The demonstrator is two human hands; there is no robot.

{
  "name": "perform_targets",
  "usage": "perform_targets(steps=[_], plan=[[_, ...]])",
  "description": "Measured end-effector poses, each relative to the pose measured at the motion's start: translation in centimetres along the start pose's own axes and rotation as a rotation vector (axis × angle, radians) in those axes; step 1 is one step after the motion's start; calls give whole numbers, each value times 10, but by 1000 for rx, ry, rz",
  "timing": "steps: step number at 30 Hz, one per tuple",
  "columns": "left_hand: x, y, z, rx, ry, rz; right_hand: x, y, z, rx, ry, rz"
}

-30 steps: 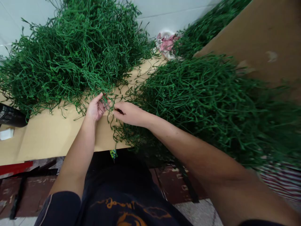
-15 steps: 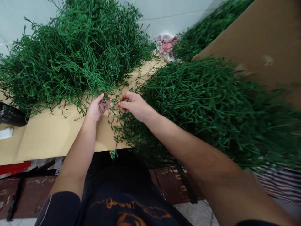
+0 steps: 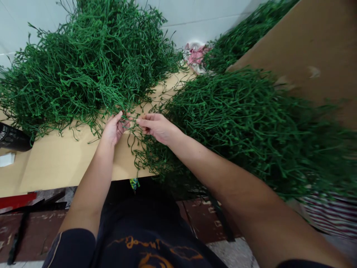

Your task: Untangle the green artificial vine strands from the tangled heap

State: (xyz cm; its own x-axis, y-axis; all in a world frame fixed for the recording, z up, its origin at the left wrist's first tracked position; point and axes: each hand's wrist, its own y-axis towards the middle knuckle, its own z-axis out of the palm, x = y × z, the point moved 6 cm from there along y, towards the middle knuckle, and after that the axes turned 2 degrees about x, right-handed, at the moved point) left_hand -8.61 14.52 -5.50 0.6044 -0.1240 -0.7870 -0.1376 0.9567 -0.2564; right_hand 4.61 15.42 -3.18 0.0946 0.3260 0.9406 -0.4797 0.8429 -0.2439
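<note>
Our right hand edged toward nine o'clock, pinching sprigs | left hand cupped, hold unclear | eleven-o'clock heap, two-o'clock heap left; portion done unclear

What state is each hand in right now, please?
Left hand: partly open, green stems against it; firm hold can't be told.
Right hand: closed in a pinch; contents can't be told.

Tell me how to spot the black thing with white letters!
Find the big green heap on the left of the tan board. Just below its left end, cut off by the picture's edge, is the black thing, above a small white piece. Its smooth dark side, with white lettering, sets it apart from that tangled heap.
</note>
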Motion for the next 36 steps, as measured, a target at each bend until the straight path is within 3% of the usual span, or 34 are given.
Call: perform_targets(steps=[8,10,13,15,18,19,20,21,22,25,26,28,29,31,35,36], plan=[[-3,0,-6,-67,-38,11,2,-9,14,175,-346,-13],[-2,1,-8,-86,-45,16,8,-14,15,160,-545,-78],[1,3,-7,-82,-44,-9,19,-30,26,122,-914,-297],[2,5,-11,-125,-88,-35,22,-49,48,236,-1108,-467],[-4,5,-18,-221,-166,-4,22,-91,87,616,-1286,-694],[-6,3,-18,-214,-153,4,26,-103,92,697,-1332,-748],[-7,2,-15,-174,-114,-7,34,-109,91,696,-1384,-780],[-7,-1,-12,-124,-65,-26,46,-110,82,600,-1441,-783],[-7,-4,-8,-77,-23,-53,61,-106,63,414,-1521,-727],[-6,-12,-1,-19,21,-94,113,-95,-30,-487,-1713,-403],[-6,-13,0,-17,23,-92,124,-96,-57,-683,-1731,-311],[-6,-14,2,-5,45,-102,137,-98,-91,-871,-1731,-261],[-4,-13,2,6,68,-114,139,-97,-96,-897,-1729,-271],[-1,-12,3,25,132,-139,132,-90,-85,-811,-1700,-350],[1,-10,1,44,236,-108,95,-56,-2,-281,-1561,-649],[1,-10,0,58,253,-93,86,-46,17,-202,-1558,-683]])
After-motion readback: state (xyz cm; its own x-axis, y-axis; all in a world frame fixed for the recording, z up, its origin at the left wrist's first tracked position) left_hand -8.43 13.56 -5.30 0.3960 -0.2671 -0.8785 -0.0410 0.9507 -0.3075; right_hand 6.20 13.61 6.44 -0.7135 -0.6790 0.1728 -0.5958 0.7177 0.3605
